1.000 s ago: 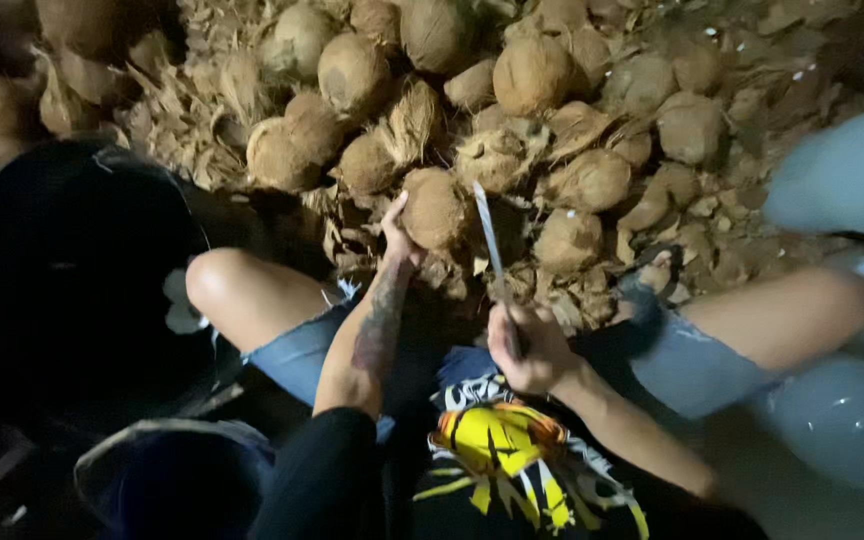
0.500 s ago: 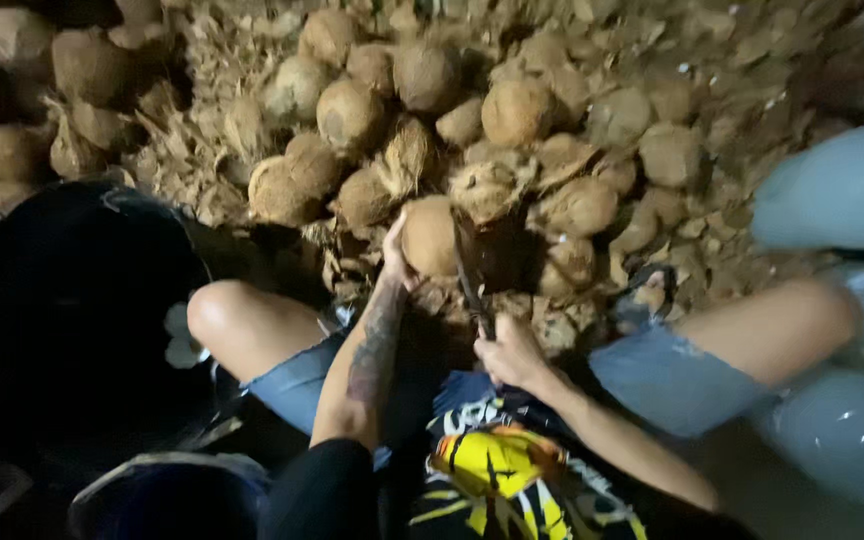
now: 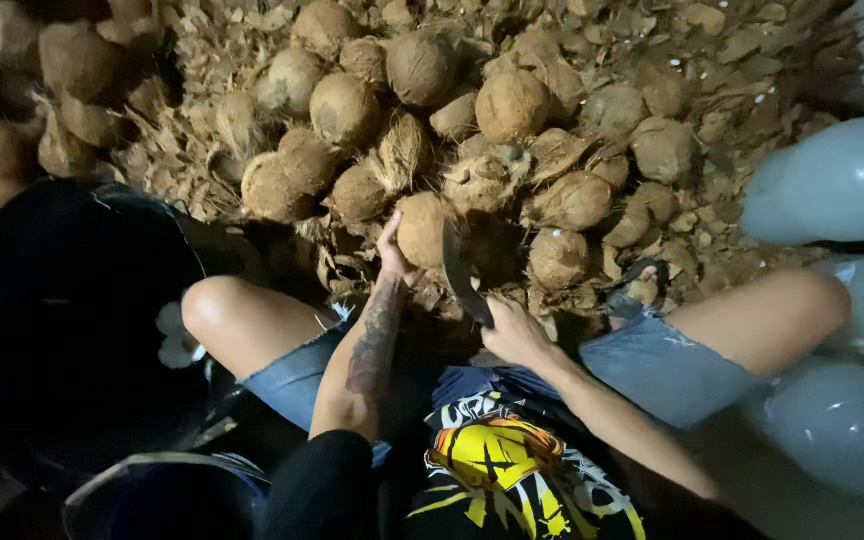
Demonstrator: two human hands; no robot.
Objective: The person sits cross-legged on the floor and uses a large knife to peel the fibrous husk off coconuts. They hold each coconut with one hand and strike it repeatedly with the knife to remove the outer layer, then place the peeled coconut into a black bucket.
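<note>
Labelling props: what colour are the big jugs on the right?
Pale grey-blue jugs, clearest in the head view.

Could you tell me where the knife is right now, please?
In the head view, the knife is near the centre, gripped by the right hand, its blade against the coconut that the left hand steadies.

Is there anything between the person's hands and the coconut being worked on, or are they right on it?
Nothing visible stands between. The left hand rests directly on the coconut, gripping its left side. The right hand holds a dark knife whose blade lies against the coconut's right side. Other coconuts and husk scraps lie piled behind it.
</note>
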